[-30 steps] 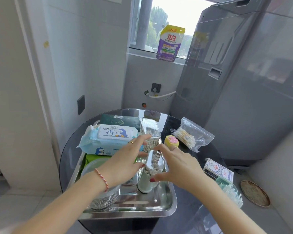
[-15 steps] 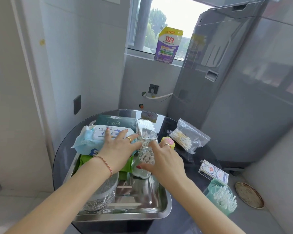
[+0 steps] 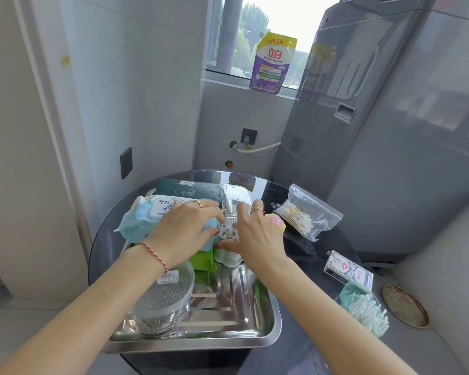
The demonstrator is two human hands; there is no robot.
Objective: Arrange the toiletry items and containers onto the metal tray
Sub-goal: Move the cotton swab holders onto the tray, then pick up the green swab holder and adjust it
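The clear cotton-swab jar (image 3: 228,243) stands upright in the metal tray (image 3: 257,334), near the tray's far right part, with its long axis vertical and its open top facing up. It is full of white swab heads. The left hand (image 3: 186,234) and the right hand (image 3: 256,238) close on it from 9 and 3 o'clock, fingers touching its sides.

At 12 o'clock of the jar stands a clear rectangular box (image 3: 234,200). At 10 o'clock lies the baby wipes pack (image 3: 149,217), partly under the left hand. At 7 o'clock, in the tray, is a round clear container (image 3: 163,301) holding thin metal pins. At 2 o'clock, on the glass table (image 3: 309,255), lies a zip bag of cotton swabs (image 3: 306,213).
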